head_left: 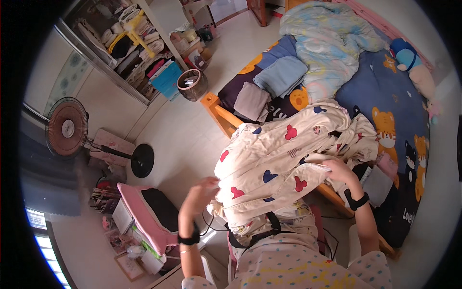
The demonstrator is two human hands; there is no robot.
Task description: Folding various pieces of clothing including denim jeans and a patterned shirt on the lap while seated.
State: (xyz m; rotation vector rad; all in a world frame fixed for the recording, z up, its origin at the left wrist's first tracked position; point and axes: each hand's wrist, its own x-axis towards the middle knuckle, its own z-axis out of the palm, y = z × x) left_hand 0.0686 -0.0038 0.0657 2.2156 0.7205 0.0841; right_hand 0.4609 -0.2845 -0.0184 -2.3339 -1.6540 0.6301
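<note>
A large cream cloth [260, 168] with red and blue mouse-head shapes lies spread over my lap and reaches onto the near edge of the bed; whether it is a garment or a sheet I cannot tell. At its left edge, my left hand [204, 189] has its fingers closed on the fabric. On the other side, my right hand [339, 171] grips a pale hem between thumb and fingers. Beyond it the cloth is bunched in loose folds. Both wrists wear black bands.
A folded grey cloth [251, 101] and a folded blue cloth [281, 76] rest on the bed [356, 91], by a rumpled pastel quilt [327, 38]. More folded clothes [378, 185] lie right of my right hand. Left stand a fan [67, 127], a pink-edged chair [149, 212] and an open wardrobe [130, 43].
</note>
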